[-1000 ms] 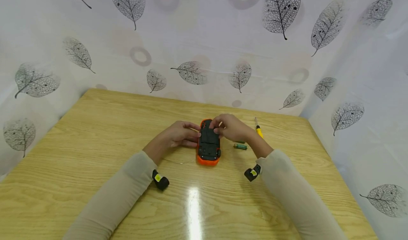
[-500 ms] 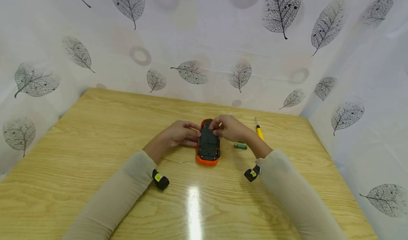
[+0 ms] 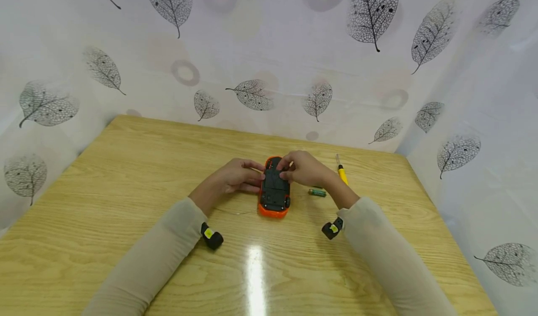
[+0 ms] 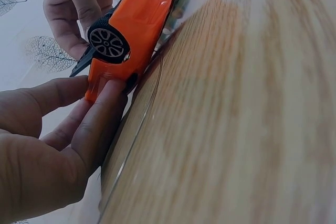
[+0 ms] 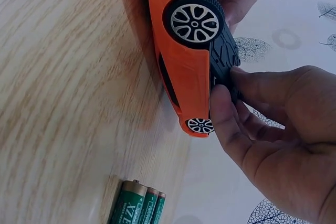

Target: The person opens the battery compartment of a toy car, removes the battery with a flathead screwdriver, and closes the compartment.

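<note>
An orange toy car (image 3: 273, 212) lies wheels up on the wooden table, its black underside facing me. My left hand (image 3: 241, 177) holds the car by its left side; in the left wrist view the thumb and fingers pinch the orange body (image 4: 139, 19) close to a wheel (image 4: 107, 43). My right hand (image 3: 303, 169) reaches over the underside from the right. Between its thumb and fingers it pinches a flat black cover (image 5: 227, 51), which stands tilted up from the underside in the right wrist view. The inside of the car beneath the cover is hidden.
Several green batteries (image 5: 130, 203) lie together right of the car, partly behind my right wrist in the head view. Beyond them is a yellow-handled screwdriver (image 3: 342, 172). A thin wire (image 4: 128, 153) runs along the table from the car toward the left. Leaf-printed curtains (image 3: 269, 50) enclose the table.
</note>
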Demonstrator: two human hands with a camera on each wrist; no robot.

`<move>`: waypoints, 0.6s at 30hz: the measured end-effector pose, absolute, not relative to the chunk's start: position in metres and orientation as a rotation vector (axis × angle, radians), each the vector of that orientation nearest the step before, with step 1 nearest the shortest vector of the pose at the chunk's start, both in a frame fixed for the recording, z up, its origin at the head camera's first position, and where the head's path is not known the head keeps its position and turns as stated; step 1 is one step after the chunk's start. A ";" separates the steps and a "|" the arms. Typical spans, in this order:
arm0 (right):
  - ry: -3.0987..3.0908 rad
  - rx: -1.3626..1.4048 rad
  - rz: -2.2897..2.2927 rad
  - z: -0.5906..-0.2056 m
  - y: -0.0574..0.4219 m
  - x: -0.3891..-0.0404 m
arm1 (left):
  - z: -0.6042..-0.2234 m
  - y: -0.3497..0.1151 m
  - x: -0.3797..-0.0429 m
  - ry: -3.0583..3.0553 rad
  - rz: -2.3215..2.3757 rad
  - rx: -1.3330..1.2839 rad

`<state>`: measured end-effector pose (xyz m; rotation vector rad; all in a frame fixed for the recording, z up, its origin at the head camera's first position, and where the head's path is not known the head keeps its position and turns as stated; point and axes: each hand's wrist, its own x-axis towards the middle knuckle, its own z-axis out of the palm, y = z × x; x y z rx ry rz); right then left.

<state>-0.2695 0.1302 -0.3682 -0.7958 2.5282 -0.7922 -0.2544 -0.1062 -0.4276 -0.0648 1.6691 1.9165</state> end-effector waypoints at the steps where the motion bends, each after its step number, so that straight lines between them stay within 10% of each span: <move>1: 2.532 -0.793 -0.793 -0.368 0.130 -0.269 | -0.427 -0.106 -0.254 1.670 1.917 -0.065; 18: 2.557 -0.802 -0.834 -0.365 0.132 -0.265 | -0.426 -0.105 -0.253 1.663 1.926 -0.075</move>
